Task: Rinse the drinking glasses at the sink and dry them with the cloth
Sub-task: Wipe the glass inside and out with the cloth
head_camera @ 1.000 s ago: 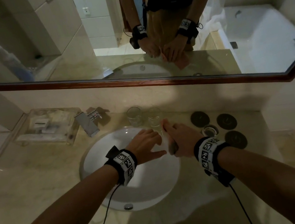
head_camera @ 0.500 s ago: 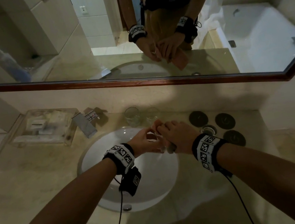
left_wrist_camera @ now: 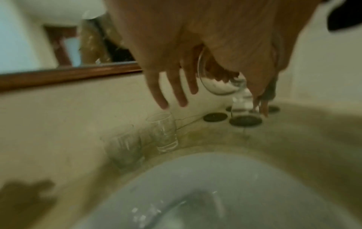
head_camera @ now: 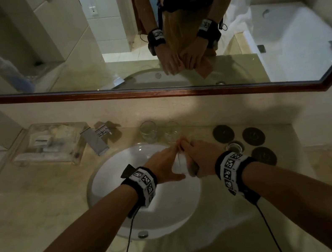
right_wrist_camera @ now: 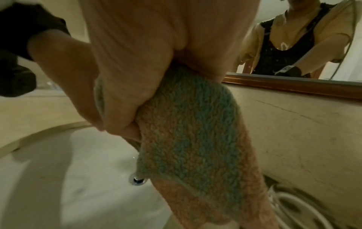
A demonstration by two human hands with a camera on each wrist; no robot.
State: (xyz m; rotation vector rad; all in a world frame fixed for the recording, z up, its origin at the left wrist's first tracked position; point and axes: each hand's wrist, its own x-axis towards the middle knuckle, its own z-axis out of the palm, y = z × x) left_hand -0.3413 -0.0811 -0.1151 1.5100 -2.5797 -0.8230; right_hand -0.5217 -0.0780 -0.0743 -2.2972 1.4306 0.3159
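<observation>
Above the counter, along the far wall, a wide mirror [head_camera: 277,35] in a brown wooden frame shows the person's two hands and a white bathtub. Under it lies the beige stone counter [head_camera: 30,205], and in its middle sits the round white sink [head_camera: 111,175], with the metal drain [right_wrist_camera: 138,180] at the bottom. At the far left of the counter stands a clear plastic tray [head_camera: 52,143] with small toiletry packs, and just right of it is the square metal faucet [head_camera: 96,141].

Over the right part of the sink, the two hands meet around one drinking glass [left_wrist_camera: 217,80]. The left hand [head_camera: 165,164] supports this glass from the left side; its fingers [left_wrist_camera: 176,86] look mostly straight in the left wrist view, and whether the thumb curls round the glass I cannot tell. The right hand [head_camera: 201,156] grasps the cloth [right_wrist_camera: 197,139], a fluffy one in green and pink, which is bunched in the palm, and part of it hangs down. Part of the cloth seems to be pushed inside the held glass, which is tilted.

Behind the sink, near the far wall, two more glasses stand upright just beside each other: the left glass [head_camera: 148,131] and the right glass [head_camera: 171,132]. On the right of the sink lie four dark round coasters [head_camera: 253,136], and a fourth glass [head_camera: 235,146] stands among them.
</observation>
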